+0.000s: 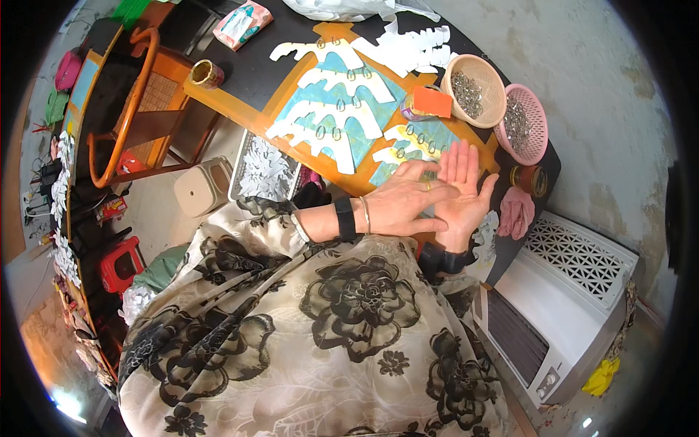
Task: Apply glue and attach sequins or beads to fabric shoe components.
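Head view: left hand lies across right hand, palm up.

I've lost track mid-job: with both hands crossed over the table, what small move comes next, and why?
Probably uncross: the left hand lies across the open, empty right hand. Likely reach the right hand toward the beige basket of metal rings nearby.

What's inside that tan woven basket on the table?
The tan basket holds a heap of small metal rings. Whatever lies under the heap is covered, and an orange card hides its near rim.
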`<state>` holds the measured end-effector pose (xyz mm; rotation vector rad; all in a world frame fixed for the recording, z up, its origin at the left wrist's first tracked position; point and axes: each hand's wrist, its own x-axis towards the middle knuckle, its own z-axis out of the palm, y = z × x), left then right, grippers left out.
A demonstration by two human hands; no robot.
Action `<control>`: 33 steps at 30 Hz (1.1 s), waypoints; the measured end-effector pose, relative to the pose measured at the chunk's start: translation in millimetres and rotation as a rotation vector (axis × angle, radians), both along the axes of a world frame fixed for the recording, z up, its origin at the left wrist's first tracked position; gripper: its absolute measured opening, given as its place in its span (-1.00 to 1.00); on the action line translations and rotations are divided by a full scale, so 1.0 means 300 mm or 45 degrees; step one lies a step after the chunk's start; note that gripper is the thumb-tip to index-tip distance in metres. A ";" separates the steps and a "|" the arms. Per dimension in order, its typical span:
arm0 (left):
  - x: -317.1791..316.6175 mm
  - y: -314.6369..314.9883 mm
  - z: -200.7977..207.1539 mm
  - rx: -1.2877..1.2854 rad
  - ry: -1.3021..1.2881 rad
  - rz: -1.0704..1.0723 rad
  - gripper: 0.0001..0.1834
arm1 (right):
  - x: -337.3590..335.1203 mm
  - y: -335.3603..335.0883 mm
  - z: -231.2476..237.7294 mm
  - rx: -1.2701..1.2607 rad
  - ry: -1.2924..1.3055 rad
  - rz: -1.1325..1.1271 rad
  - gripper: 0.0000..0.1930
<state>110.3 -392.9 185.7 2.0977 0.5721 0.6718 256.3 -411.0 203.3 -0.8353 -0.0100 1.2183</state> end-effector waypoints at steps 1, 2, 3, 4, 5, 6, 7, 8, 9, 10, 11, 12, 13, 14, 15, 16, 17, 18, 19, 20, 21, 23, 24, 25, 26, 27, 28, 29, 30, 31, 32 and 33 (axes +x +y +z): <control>-0.026 -0.004 -0.003 -0.001 0.003 -0.008 -0.34 | -0.025 -0.016 -0.007 -0.035 0.031 -0.006 -0.22; -0.053 -0.009 -0.008 0.013 0.015 0.014 -0.37 | -0.051 -0.030 -0.008 -0.036 0.034 -0.012 -0.22; -0.077 -0.013 -0.014 0.025 0.027 0.038 -0.41 | -0.077 -0.045 -0.008 -0.057 0.020 0.003 -0.22; -0.101 -0.013 -0.010 0.012 0.014 0.014 -0.41 | -0.106 -0.063 0.011 -0.089 -0.009 -0.001 -0.23; -0.122 -0.012 -0.010 0.065 0.042 -0.011 -0.43 | -0.127 -0.080 0.027 -0.102 -0.022 -0.024 -0.23; -0.132 -0.008 -0.016 0.131 0.077 -0.031 -0.45 | -0.129 -0.098 0.020 -0.107 0.003 0.009 -0.25; -0.144 -0.003 -0.024 0.131 0.070 -0.049 -0.45 | -0.124 -0.118 0.010 -0.112 0.028 0.042 -0.27; -0.163 0.007 -0.036 0.111 0.280 0.009 -0.45 | -0.094 -0.145 -0.010 -0.113 0.022 0.021 -0.27; -0.171 0.020 -0.038 0.080 0.482 0.081 -0.45 | -0.025 -0.172 -0.019 0.101 0.072 0.059 -0.31; -0.199 0.042 -0.115 -0.075 0.509 0.070 -0.51 | 0.040 -0.193 -0.019 0.316 0.121 0.100 -0.35; -0.241 0.058 -0.229 -0.179 0.365 0.076 -0.51 | 0.096 -0.204 -0.012 0.306 0.113 0.104 -0.35; -0.301 0.069 -0.278 -0.248 0.340 0.053 -0.55 | 0.148 -0.234 -0.021 0.165 -0.222 0.057 -0.39; -0.342 0.088 -0.292 -0.328 0.349 0.069 -0.56 | 0.179 -0.269 -0.022 0.008 -0.564 -0.005 -0.44; -0.380 0.102 -0.269 -0.980 0.463 0.154 -0.58 | 0.191 -0.248 -0.024 -0.134 -0.687 -0.046 -0.55; -0.421 0.097 -0.383 -0.303 0.308 0.215 -0.59 | 0.222 -0.247 -0.035 -0.131 -0.704 -0.053 -0.55; -0.439 0.094 -0.395 -0.452 0.332 0.213 -0.61 | 0.262 -0.272 -0.053 -0.302 -0.821 -0.027 -0.61; -0.457 0.079 -0.377 -0.534 0.398 0.261 -0.61 | 0.297 -0.276 -0.052 -0.469 -0.931 0.019 -0.66; -0.473 0.067 -0.386 -0.635 0.428 0.318 -0.61 | 0.313 -0.256 -0.044 -0.488 -0.934 0.012 -0.72; -0.485 0.054 -0.376 -0.646 0.382 0.395 -0.68 | 0.340 -0.219 -0.046 -0.473 -0.936 0.003 -0.72; -0.477 0.059 -0.350 -0.933 0.341 0.419 -0.72 | 0.375 -0.176 -0.053 -0.417 -1.110 0.095 -0.73; -0.458 0.062 -0.321 -1.220 0.298 0.444 -0.75 | 0.422 -0.122 -0.063 -0.358 -1.282 0.190 -0.74; -0.353 0.045 -0.252 -1.218 0.207 0.462 -0.74 | 0.559 0.035 -0.092 -0.122 -1.417 0.366 -0.73; -0.279 0.037 -0.225 -1.245 0.145 0.457 -0.75 | 0.631 0.131 -0.104 -0.085 -1.526 0.418 -0.72; -0.202 0.023 -0.199 -1.270 0.087 0.462 -0.75 | 0.694 0.227 -0.129 -0.041 -1.627 0.476 -0.70; -0.123 0.008 -0.172 -1.319 0.032 0.450 -0.74 | 0.757 0.301 -0.156 -0.075 -1.769 0.556 -0.68; -0.046 -0.017 -0.167 -1.307 0.022 0.470 -0.74 | 0.814 0.368 -0.198 -0.100 -1.906 0.641 -0.65; 0.023 -0.040 -0.164 -1.260 -0.030 0.502 -0.73 | 0.878 0.423 -0.270 -0.169 -2.054 0.732 -0.64; 0.064 -0.059 -0.162 -1.212 -0.085 0.549 -0.71 | 0.889 0.471 -0.302 -0.226 -2.200 0.833 -0.63; 0.093 -0.074 -0.150 -1.151 0.011 0.544 -0.71 | 0.923 0.503 -0.319 -0.399 -2.424 1.007 -0.55; 0.102 -0.086 -0.142 -1.137 0.007 0.591 -0.71 | 0.924 0.550 -0.352 -0.345 -2.422 1.024 -0.55; 0.106 -0.094 -0.134 -1.167 -0.008 0.618 -0.71 | 0.935 0.582 -0.394 -0.369 -2.585 1.153 -0.50; 0.103 -0.099 -0.129 -1.199 -0.022 0.643 -0.72 | 0.943 0.605 -0.438 -0.394 -2.746 1.282 -0.46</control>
